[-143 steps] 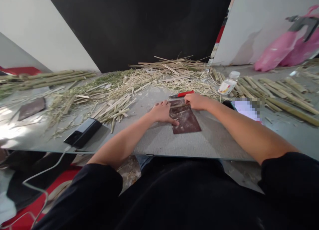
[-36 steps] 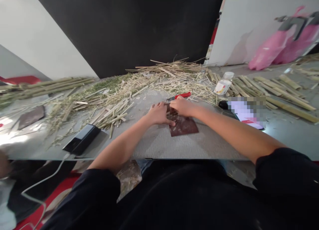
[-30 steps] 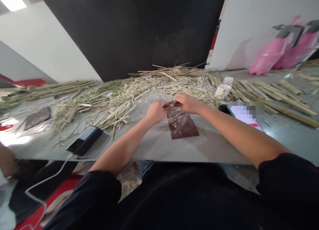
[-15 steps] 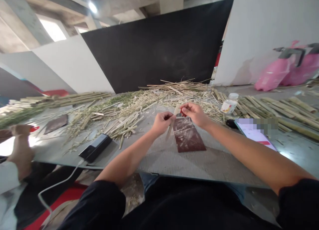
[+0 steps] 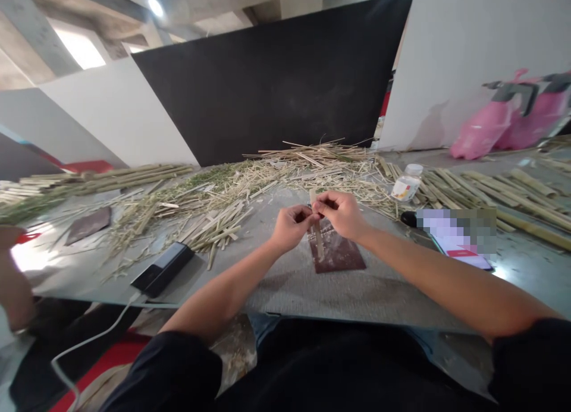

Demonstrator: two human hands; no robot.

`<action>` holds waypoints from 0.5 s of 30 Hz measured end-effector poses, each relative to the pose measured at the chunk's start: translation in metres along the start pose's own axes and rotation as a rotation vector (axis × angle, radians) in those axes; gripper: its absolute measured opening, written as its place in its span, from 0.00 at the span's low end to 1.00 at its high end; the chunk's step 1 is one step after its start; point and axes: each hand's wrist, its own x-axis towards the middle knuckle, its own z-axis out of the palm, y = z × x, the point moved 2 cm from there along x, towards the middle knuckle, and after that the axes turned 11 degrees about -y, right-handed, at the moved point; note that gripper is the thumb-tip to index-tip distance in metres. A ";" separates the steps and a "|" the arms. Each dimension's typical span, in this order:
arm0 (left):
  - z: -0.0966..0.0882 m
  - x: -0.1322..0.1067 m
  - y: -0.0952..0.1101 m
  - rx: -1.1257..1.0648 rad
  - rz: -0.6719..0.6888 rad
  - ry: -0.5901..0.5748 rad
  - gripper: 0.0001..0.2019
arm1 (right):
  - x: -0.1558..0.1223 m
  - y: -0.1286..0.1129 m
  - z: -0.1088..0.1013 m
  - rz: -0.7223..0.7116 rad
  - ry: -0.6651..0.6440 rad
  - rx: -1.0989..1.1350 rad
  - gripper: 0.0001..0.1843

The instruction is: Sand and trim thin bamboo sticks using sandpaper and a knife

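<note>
A thin pale bamboo strip (image 5: pixel 318 241) stands nearly upright above the table, pinched between both my hands. My left hand (image 5: pixel 289 227) is closed on it from the left, and my right hand (image 5: pixel 342 213) is closed on it from the right near its upper part. Just beneath them a dark red-brown sheet of sandpaper (image 5: pixel 336 253) lies flat on the grey table (image 5: pixel 285 287), dusted with pale powder.
Split bamboo strips and shavings (image 5: pixel 250 180) are heaped across the table's far half. Thicker bamboo pieces (image 5: pixel 486 186) lie at the right beside a small plastic bottle (image 5: pixel 407 184) and a phone (image 5: pixel 459 245). A black power bank (image 5: pixel 164 269) with a cable sits left. Another person's hand (image 5: pixel 11 269) shows at the far left.
Both hands lifted the bamboo strip off the sandpaper and raised it upright between them. The camera tilted up, showing more wall and ceiling.
</note>
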 end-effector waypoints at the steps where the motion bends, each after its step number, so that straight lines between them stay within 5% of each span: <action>1: 0.001 0.000 -0.001 -0.011 0.005 0.000 0.23 | 0.000 -0.003 -0.001 -0.012 0.004 -0.043 0.12; 7: -0.005 0.002 -0.009 0.203 -0.027 -0.057 0.28 | 0.011 -0.004 -0.044 -0.242 0.046 -0.533 0.12; 11: -0.009 0.005 -0.024 0.704 -0.131 -0.269 0.47 | 0.019 0.045 -0.066 -0.229 -0.302 -0.787 0.14; 15: -0.010 0.008 -0.044 0.913 -0.301 -0.493 0.61 | 0.014 0.091 -0.055 -0.099 -0.594 -0.877 0.12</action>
